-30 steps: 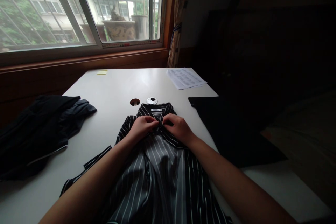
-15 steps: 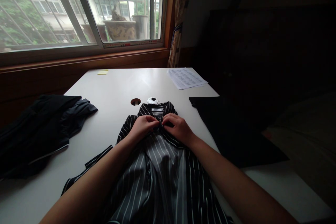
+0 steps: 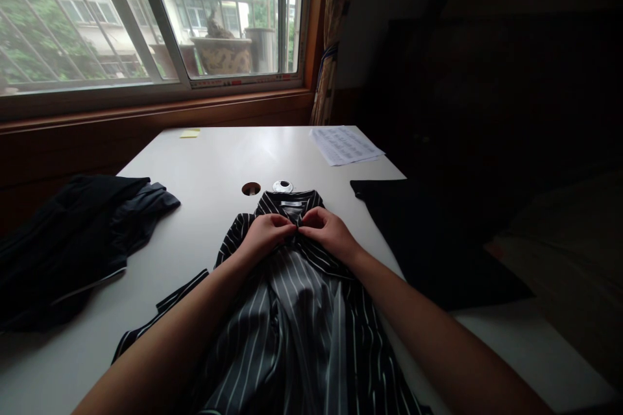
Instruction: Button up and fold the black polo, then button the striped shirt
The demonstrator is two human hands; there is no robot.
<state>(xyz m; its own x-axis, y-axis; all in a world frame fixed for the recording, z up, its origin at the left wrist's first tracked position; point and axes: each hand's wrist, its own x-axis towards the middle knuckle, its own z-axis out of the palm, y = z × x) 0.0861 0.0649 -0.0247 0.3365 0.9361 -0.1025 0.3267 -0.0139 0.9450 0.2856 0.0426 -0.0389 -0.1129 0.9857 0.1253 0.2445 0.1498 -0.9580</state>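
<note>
A black shirt with white stripes point(image 3: 302, 285) lies face up on the white table point(image 3: 219, 162), its collar pointing away from me. Just below the collar, my left hand point(image 3: 269, 231) pinches the front edge of the shirt between thumb and fingers. My right hand point(image 3: 327, 231) pinches the opposite front edge, and the fingertips of both hands nearly meet. Any button between them is hidden by my fingers. Lower down, the shirt front hangs open and shows the greyer inside of the cloth.
Dark clothing point(image 3: 73, 246) is heaped at the left; a dark garment point(image 3: 433, 240) lies flat at the right edge. Printed papers point(image 3: 344, 144) and a yellow note point(image 3: 190, 133) rest at the back. A cable hole point(image 3: 251, 189) and its round cover point(image 3: 283, 187) are beyond the collar.
My right hand has shifted slightly left, its fingers closing nearer to my left fingertips at the collar. My left hand stays almost in place.
</note>
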